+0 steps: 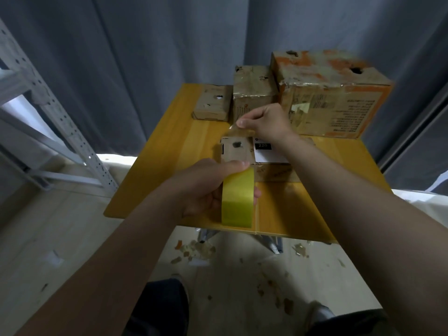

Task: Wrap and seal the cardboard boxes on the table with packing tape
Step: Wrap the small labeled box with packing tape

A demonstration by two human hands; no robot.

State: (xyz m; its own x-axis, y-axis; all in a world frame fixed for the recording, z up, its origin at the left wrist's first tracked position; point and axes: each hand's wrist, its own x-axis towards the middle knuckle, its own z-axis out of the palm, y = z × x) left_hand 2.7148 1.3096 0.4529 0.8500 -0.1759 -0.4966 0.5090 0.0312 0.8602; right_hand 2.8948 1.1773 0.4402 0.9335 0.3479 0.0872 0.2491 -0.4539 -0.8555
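My left hand (206,190) grips a yellow-green roll of packing tape (237,198) above the near part of the yellow table (164,151). My right hand (264,120) pinches the free end of a clear tape strip (238,134) pulled away from the roll. Under the strip lies a small flat cardboard box (236,152) with a white label reading 220. Three worn boxes stand at the table's far edge: a low one (212,103), a taller one (252,88) and a large orange-printed one (327,93).
Grey curtains hang behind the table. A grey perforated metal rack (60,122) stands at the left. Scraps of tape and cardboard (196,248) litter the pale floor under the table, near my feet.
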